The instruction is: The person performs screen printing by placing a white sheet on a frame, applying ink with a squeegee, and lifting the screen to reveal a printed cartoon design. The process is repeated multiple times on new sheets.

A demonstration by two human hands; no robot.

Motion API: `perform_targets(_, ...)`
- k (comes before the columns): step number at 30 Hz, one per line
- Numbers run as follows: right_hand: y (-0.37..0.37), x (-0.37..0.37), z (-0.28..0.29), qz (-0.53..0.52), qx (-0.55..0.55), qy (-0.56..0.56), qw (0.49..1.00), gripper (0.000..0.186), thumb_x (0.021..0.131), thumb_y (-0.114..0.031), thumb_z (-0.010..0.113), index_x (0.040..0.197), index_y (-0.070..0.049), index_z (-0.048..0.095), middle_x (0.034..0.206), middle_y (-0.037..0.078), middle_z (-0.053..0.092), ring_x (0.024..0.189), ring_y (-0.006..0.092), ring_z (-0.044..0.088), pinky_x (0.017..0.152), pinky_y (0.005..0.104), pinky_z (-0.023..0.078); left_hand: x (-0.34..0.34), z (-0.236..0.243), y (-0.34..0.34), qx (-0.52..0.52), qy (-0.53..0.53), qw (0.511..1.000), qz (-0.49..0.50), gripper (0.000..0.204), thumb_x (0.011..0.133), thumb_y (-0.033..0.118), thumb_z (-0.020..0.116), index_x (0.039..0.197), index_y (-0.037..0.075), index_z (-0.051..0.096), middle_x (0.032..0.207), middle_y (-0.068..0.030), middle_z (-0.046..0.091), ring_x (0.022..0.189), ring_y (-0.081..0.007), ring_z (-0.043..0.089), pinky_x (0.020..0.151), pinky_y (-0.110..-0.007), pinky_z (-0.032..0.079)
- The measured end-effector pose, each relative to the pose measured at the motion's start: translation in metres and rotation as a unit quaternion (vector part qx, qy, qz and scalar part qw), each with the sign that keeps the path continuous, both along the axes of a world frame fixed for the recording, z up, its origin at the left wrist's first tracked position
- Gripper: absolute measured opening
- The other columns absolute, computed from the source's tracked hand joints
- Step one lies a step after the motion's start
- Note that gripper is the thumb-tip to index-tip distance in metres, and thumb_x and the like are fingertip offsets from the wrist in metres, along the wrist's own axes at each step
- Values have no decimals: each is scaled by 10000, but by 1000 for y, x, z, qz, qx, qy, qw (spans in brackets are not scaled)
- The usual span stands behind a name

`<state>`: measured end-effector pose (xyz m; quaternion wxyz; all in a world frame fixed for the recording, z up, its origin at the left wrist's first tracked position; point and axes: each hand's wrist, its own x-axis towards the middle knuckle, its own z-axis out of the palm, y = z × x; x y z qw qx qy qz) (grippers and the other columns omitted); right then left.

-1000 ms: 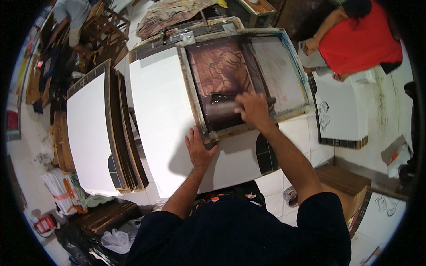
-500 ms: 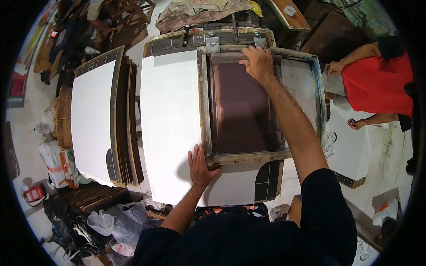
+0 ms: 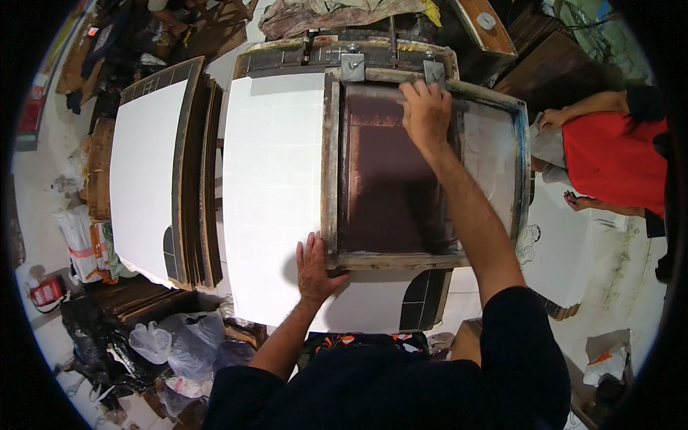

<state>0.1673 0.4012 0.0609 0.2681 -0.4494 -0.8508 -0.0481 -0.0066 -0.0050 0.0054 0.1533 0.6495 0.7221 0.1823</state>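
A: The left hand [image 3: 313, 272] is lying open and flat, thumb spread wide, holding nothing, resting on the white sheet [image 3: 272, 165]!

B: And it's sitting right at the near left corner of the frame [image 3: 330, 172], with the thumb pointing along the near edge. Where's the frame itself?

A: It's lying over the right part of the sheet, reaching past the board, whose dark corner [image 3: 423, 301] is peeking out on the near side. Two metal clamps [image 3: 352, 68] are standing at its far edge!

B: Now the right hand [image 3: 428, 115]! It's hanging at the far end of the dark mesh [image 3: 390, 165], fingers curling downward, its forearm crossing the frame

A: Is it gripping anything?

B: I can't tell; the fingertips are blurring into the dark. Its shadow is falling across the mesh, though

A: Off to the left, a stack [image 3: 147, 172] of boards is standing apart, a white sheet covering the top one

B: And over on the right, a person in red [image 3: 616, 161] is showing beyond the frame, while bags [image 3: 190, 351] are slumping at the lower left
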Motion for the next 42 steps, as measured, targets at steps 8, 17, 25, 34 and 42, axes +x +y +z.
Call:
perform_targets(8,-33,3,0,-19,-85,-69,994,350,811,-137,795,1121,-175,640,1048,27,610,1025,278,588,899,462,438,1,-1,2,46,-1,999,-7,1194,676,456,906,1554,-95,314,1579,-271,416,1528,-418,341,1267,-622,186)
perform_targets(17,-273,56,20,-21,-161,-75,984,515,643,-97,839,1119,-165,655,1028,42,582,1029,287,574,931,461,430,1,-1,0,54,-15,998,-14,1220,685,337,936,1613,-29,232,1645,-200,359,1563,-364,289,1282,-580,170)
perform_targets(25,-310,64,17,-29,-198,-82,976,528,654,-105,871,1134,-143,656,1042,40,607,1035,277,583,994,483,418,1,-5,2,64,-46,997,-3,1113,747,279,906,1605,-17,263,1616,-233,378,1566,-349,286,1292,-571,140)
perform_targets(34,-266,62,45,6,-130,6,992,262,822,-173,789,1055,-124,679,961,60,661,963,292,614,883,462,413,17,16,5,60,-298,948,91,1069,752,-31,782,1634,-53,178,1517,-265,534,1399,-421,535,1276,-627,93)
perform_targets(42,-260,63,62,34,-257,-54,964,276,830,-195,810,1067,-115,693,945,66,665,945,285,612,838,449,408,19,30,9,18,-339,934,112,1038,774,-58,725,1651,-11,172,1387,-307,621,1337,-429,589,1285,-594,124)
